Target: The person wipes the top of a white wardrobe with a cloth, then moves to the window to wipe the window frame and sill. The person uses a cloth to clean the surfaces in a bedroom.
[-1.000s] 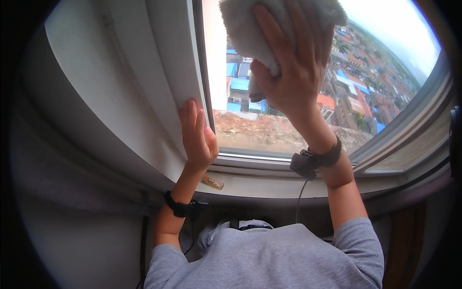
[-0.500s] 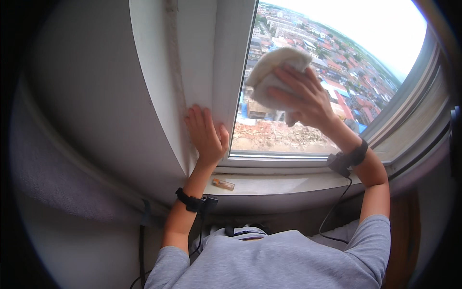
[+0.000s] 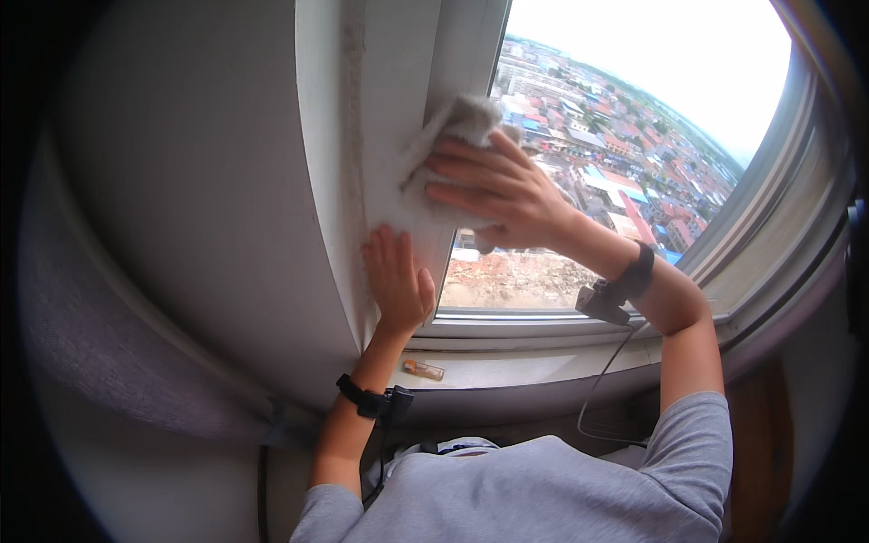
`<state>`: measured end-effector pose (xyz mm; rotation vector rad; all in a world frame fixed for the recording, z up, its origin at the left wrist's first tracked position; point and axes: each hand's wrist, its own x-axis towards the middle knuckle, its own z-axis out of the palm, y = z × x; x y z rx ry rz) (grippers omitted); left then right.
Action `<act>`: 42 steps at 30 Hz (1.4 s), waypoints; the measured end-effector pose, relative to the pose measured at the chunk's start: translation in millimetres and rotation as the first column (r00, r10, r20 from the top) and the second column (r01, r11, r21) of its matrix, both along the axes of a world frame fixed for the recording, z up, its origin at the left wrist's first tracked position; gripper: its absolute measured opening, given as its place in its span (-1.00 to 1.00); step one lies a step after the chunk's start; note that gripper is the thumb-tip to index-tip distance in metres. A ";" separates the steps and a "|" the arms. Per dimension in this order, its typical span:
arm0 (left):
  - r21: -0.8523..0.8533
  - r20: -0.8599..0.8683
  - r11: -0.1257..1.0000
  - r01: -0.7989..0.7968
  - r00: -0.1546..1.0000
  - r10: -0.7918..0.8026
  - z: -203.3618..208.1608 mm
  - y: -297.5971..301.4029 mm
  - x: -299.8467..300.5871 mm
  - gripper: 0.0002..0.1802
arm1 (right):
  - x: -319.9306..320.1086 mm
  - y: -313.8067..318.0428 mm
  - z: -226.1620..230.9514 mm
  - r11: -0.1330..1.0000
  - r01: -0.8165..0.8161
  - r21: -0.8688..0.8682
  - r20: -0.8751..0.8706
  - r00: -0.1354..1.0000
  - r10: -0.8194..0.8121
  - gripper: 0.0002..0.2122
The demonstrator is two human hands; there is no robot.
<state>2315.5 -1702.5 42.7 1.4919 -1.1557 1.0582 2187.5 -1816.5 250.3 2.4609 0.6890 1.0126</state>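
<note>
A pale grey-white cloth (image 3: 466, 118) lies under my right hand (image 3: 507, 195), pressed against the left side of the window frame and the edge of the glass. The fingers of that hand reach over the cloth and hold it; part of the cloth is hidden beneath them. My left hand (image 3: 398, 282) rests flat, fingers stretched out, on the white window frame (image 3: 394, 118) below the cloth. Nothing is in it. The window pane (image 3: 625, 100) stretches to the right of my right hand, with rooftops visible through it.
Below my left hand, a small orange, clear-ended object (image 3: 424, 369) like a lighter lies on the white windowsill (image 3: 507, 369). Black straps with small devices circle both wrists, and a cable (image 3: 588, 398) hangs from the right one. A greyish curtain (image 3: 136, 335) hangs at the left.
My right hand has moved left with the cloth, from the glass onto the frame's edge. My left hand stays on the frame. The whole view has shifted slightly.
</note>
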 end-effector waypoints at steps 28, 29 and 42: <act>0.020 0.236 0.998 -0.057 0.971 0.051 4.9 -35.2 -21.8 -0.33 | -7.5 -25.3 137.1 0.797 0.558 -0.230 0.650 0.698 -0.300 -0.19; 0.006 0.233 0.998 -0.057 0.971 0.054 4.1 -34.5 -21.4 -0.32 | -21.1 -30.8 142.5 0.818 0.543 -0.189 0.655 0.690 -0.307 -0.21; -0.029 0.190 0.971 -0.237 0.952 0.239 10.6 -36.1 -23.2 -0.33 | -310.5 -250.7 133.0 0.895 0.219 0.389 0.764 0.466 -0.446 -0.34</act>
